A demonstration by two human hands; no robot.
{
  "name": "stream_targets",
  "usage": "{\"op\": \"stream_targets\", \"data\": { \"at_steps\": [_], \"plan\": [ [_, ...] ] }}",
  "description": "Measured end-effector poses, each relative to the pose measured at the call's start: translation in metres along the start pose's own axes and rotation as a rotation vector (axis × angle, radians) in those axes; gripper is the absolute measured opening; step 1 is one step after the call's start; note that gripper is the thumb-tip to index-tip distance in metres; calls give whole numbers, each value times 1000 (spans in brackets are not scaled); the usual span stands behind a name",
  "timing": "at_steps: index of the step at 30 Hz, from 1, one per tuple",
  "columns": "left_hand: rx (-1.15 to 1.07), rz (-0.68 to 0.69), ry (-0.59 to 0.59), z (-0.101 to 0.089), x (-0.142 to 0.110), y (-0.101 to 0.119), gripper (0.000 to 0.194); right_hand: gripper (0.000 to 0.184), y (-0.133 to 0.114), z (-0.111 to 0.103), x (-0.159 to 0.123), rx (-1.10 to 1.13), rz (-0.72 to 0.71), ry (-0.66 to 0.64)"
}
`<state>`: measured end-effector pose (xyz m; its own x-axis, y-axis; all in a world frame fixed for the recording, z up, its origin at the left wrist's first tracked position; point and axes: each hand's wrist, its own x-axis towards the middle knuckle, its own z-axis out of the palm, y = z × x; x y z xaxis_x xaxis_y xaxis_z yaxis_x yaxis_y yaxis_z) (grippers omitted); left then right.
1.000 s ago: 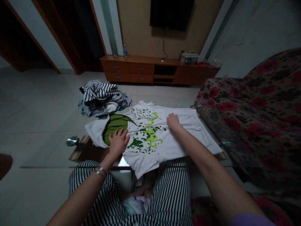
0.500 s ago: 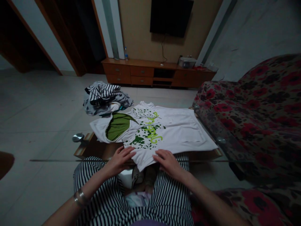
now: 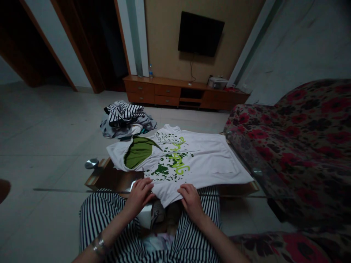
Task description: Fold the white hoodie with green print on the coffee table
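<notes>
A white short-sleeved hooded top [image 3: 208,157] lies spread on a glass-topped table, its hood [image 3: 138,151] to the left with green lining showing. Green splatters and lettering cover its chest. My left hand [image 3: 141,193] rests at the left side of the near sleeve [image 3: 166,195], fingertips against the cloth and thumb apart from the fingers. On the sleeve's other side, my right hand [image 3: 190,199] curls its fingers over the near edge of the fabric; its thumb is mostly hidden. Between the hands the sleeve hangs slightly past the table edge.
A heap of clothes [image 3: 124,118], striped and grey, lies beyond the hood. The glass edge [image 3: 68,190] runs across in front of my striped knees. A flowered sofa [image 3: 296,138] stands to the right. Further off are a low wooden cabinet [image 3: 167,89] and a wall television [image 3: 201,34].
Both hands have drawn back slightly toward me, and their fingers are more bent at the sleeve. The view has tilted up a little. The top lies much as before.
</notes>
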<state>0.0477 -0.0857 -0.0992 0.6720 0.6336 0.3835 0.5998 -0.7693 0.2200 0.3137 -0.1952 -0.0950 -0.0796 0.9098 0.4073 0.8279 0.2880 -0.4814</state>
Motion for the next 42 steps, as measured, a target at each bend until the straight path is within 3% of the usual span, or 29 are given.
{"op": "stream_targets", "data": {
  "at_steps": [5, 17, 29, 42],
  "plan": [
    [57, -18, 77, 10, -6, 4, 26, 55, 2, 12, -10, 8, 29, 61],
    [66, 47, 181, 19, -3, -2, 29, 53, 1, 15, -8, 9, 113, 87],
    [-123, -172, 84, 13, 5, -17, 32, 40, -8, 10, 3, 42, 184, 116],
    [-63, -169, 82, 8, 11, -4, 27, 38, -11, 11, 2, 56, 179, 122]
  ]
}}
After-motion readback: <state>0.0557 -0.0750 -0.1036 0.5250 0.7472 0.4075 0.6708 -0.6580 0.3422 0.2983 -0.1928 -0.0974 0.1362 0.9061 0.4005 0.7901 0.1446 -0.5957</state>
